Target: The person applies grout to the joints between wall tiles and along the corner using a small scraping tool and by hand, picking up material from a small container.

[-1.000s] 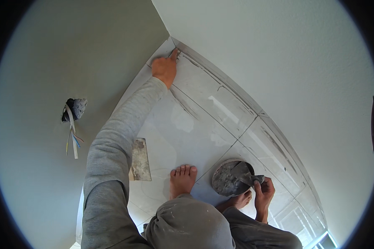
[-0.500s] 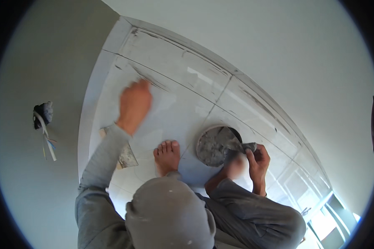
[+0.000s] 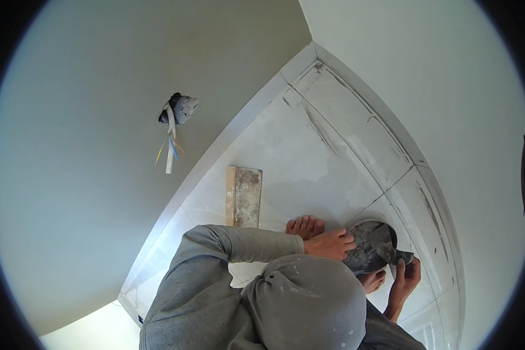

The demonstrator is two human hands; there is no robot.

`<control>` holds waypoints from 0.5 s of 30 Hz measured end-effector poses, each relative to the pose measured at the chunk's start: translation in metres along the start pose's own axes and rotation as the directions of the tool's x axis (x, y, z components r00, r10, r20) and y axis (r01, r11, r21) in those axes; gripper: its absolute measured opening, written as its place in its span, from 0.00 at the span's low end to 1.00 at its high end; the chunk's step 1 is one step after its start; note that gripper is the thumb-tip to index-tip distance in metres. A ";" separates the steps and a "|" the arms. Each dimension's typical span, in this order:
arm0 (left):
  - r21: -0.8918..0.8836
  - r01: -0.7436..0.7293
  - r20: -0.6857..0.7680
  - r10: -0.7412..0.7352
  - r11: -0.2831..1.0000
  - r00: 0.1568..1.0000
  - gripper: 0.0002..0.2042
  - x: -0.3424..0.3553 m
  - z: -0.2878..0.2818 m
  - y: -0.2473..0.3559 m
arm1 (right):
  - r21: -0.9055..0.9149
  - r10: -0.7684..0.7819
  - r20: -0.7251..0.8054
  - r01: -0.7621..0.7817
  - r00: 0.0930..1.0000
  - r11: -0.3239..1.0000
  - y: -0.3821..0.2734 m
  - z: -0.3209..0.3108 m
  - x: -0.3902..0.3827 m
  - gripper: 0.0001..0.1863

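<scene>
My left hand is at the left edge of a round shallow container of grey paste, fingers curled; whether they hold anything is hidden. My right hand grips a dark, flat scraper-like piece at the container's right side, part of it over the paste. My bare feet are beside and beneath the container. Dark streaks of paste mark the white floor tiles along the joints near the skirting.
A worn board lies left of my feet. Tiled skirting runs along two walls meeting in a corner. The left wall has a rough hole with loose cables hanging out. My grey-clad knee and sleeve fill the lower middle.
My left hand has left the floor corner and come back down to the container. The right hand stays on the scraper. The view has shifted, showing more of the left wall.
</scene>
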State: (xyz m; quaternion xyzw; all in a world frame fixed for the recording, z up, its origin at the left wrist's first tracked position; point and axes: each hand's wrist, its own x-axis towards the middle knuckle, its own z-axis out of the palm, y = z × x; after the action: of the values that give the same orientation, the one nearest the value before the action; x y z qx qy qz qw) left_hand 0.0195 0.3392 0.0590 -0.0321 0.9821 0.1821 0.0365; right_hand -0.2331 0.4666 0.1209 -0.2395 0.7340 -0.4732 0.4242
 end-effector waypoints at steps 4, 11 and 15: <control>-0.006 0.018 -0.062 -0.018 1.000 0.998 0.02 0.003 -0.002 0.004 | -0.016 -0.009 -0.001 0.009 1.000 1.000 -0.004 0.001 0.000 0.07; -0.432 0.128 -0.135 -0.204 0.893 0.970 0.11 0.006 -0.024 -0.022 | -0.056 -0.027 -0.029 0.025 0.999 0.998 -0.005 -0.004 0.003 0.08; -0.913 0.055 -0.297 -0.752 0.404 0.588 0.10 0.019 -0.047 -0.097 | -0.044 0.008 -0.034 -0.010 0.999 0.999 -0.007 -0.002 0.003 0.08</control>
State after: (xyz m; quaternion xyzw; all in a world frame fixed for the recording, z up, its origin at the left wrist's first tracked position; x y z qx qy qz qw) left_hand 0.0051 0.2311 0.0666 -0.3712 0.6583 0.5828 -0.2987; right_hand -0.2369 0.4625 0.1266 -0.2376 0.7524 -0.4588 0.4085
